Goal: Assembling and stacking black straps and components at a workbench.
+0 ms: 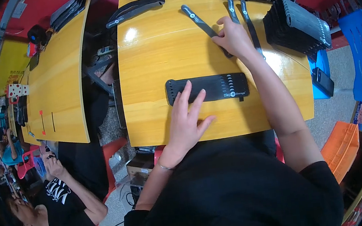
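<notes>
A flat black pack of bands [214,88], with slots and pale print at its right end, lies crosswise near the table's front edge. My left hand [186,119] rests on it, fingers spread and fingertips on its upper face. Farther off, my right hand [235,40] reaches over several narrow black straps. Its thumb is at the slanting left strap [197,21], apart from the bent forefinger. The middle strap [232,11] runs up from behind this hand, and the right strap [249,25] passes beside it. The other right fingertips are hidden.
A tall stack of black packs [296,26] stands at the table's right edge. A bundle of black bands [133,11] lies at the far left. On the right are an orange crate [341,150] and a blue plastic chair [359,54]. A person [61,202] sits left, by another table [59,82].
</notes>
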The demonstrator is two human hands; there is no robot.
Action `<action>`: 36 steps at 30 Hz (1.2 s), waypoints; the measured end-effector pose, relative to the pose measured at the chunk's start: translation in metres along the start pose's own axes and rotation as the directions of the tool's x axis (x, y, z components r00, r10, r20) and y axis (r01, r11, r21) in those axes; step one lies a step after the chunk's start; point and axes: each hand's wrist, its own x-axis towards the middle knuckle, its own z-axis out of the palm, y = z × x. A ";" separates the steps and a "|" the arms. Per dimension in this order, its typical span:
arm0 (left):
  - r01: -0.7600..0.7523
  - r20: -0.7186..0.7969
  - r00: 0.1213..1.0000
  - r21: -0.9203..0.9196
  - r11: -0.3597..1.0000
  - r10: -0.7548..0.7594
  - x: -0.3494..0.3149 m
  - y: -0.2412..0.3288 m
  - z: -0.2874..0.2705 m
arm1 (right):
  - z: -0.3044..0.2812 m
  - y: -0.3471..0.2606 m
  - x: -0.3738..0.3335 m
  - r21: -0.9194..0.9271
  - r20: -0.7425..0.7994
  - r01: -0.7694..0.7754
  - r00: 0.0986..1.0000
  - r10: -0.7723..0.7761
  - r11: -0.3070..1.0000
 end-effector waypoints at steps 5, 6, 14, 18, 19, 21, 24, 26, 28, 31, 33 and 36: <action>0.136 -0.179 0.932 -0.631 0.764 -0.314 0.010 0.007 -0.001 | -0.015 -0.048 -0.044 0.607 0.206 -0.015 0.969 -0.139 0.794; 0.087 -0.222 0.916 -0.703 0.706 -0.334 0.011 0.005 0.003 | -0.017 -0.058 -0.062 0.721 0.267 -0.092 0.951 -0.154 0.686; 0.299 0.133 0.920 -0.847 0.439 -0.369 -0.010 0.000 -0.020 | -0.027 -0.044 -0.150 0.891 0.122 0.002 0.962 -0.244 0.454; 0.370 0.256 0.907 -0.864 0.341 -0.334 -0.019 0.000 -0.024 | -0.030 -0.023 -0.173 0.837 0.106 0.048 0.963 -0.246 0.546; 0.372 0.258 0.906 -0.864 0.340 -0.334 -0.022 -0.002 -0.023 | -0.031 -0.021 -0.178 0.806 0.114 0.056 0.962 -0.247 0.589; 0.408 0.298 0.888 -0.861 0.304 -0.351 -0.026 -0.005 -0.022 | -0.033 -0.017 -0.186 0.774 0.124 0.062 0.961 -0.247 0.631; 0.416 0.209 0.846 -0.834 0.363 -0.490 -0.030 -0.007 -0.021 | -0.034 -0.010 -0.197 0.802 0.262 -0.208 0.965 -0.015 0.560; 0.420 0.171 0.826 -0.822 0.385 -0.537 -0.031 -0.014 -0.025 | -0.032 0.006 -0.203 0.805 0.206 -0.217 0.975 0.083 0.552; 0.412 0.124 0.805 -0.820 0.397 -0.581 -0.035 -0.026 -0.027 | -0.036 0.015 -0.201 0.799 0.159 -0.174 0.984 0.076 0.576; 0.440 0.136 0.795 -0.801 0.407 -0.591 -0.034 -0.029 -0.033 | -0.036 0.022 -0.198 0.798 0.167 -0.190 0.982 0.094 0.573; 0.460 0.128 0.782 -0.778 0.427 -0.610 -0.031 -0.029 -0.033 | -0.036 0.023 -0.196 0.769 0.179 -0.182 0.982 0.066 0.613; 0.488 0.100 0.765 -0.734 0.472 -0.637 -0.026 -0.032 -0.030 | -0.034 0.021 -0.191 0.730 0.164 -0.207 0.978 0.128 0.652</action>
